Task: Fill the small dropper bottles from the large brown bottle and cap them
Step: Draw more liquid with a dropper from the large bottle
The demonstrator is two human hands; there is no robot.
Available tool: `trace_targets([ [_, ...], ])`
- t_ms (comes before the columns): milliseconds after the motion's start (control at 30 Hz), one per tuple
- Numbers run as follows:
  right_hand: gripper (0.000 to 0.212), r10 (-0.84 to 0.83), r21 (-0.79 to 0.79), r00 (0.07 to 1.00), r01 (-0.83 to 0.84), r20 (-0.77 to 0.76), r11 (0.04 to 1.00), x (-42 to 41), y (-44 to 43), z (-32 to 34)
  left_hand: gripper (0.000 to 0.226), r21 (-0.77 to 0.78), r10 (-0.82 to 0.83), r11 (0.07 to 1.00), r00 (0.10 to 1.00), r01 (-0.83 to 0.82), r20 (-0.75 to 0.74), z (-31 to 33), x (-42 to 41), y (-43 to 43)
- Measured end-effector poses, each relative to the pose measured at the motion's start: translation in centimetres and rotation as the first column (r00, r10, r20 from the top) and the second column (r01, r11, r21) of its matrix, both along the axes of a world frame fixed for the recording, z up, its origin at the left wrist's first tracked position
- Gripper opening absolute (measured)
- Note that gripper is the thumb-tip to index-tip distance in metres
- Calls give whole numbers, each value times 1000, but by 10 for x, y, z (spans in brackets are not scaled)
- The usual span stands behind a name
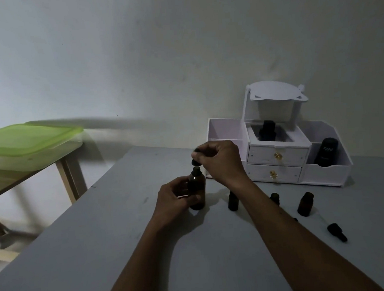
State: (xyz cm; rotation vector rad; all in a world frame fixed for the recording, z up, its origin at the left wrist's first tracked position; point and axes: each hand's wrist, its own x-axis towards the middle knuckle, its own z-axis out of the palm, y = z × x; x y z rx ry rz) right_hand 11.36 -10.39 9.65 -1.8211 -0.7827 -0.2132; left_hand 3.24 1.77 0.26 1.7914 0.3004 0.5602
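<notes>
Tall brown glass bottle (pixel 197 190) stands upright, gripped by your left hand (pixel 178 197); at its 12 o'clock, your right hand (pixel 219 159) pinches its small black cap (pixel 196 159).

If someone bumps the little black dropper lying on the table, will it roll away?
Probably a little. The dropper lies on its side and looks round, so it may roll on the flat table. Its wider cap end would likely curve it. It seems light.

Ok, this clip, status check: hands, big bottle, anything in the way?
Left hand grips large brown bottle, upright on table. Right hand holds its cap just above the neck. Three small bottles uncapped, clear of hands.
</notes>
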Motion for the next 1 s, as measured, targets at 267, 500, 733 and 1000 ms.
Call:
trace_targets([
  [267, 6, 93, 219, 995, -101, 46, 970, -5, -24, 70, 68, 92, 152, 980, 966, -174, 212, 9, -6, -10],
  [500, 15, 15, 303, 997, -39, 81, 952, 6, -87, 72, 23, 174, 270, 877, 758, -448, 594, 37, -13, -56],
  [733, 7, -148, 251, 989, 137, 25, 958, 22, -160, 27, 34, 185, -62, 983, 960, 11, 274, 40, 5, -144],
  [1000, 17, -209, 323, 978, 190, 24, 927, 24, -177, 6, 64, 46, -87, 995, 995, 90, -57, 19, 43, -168],
])
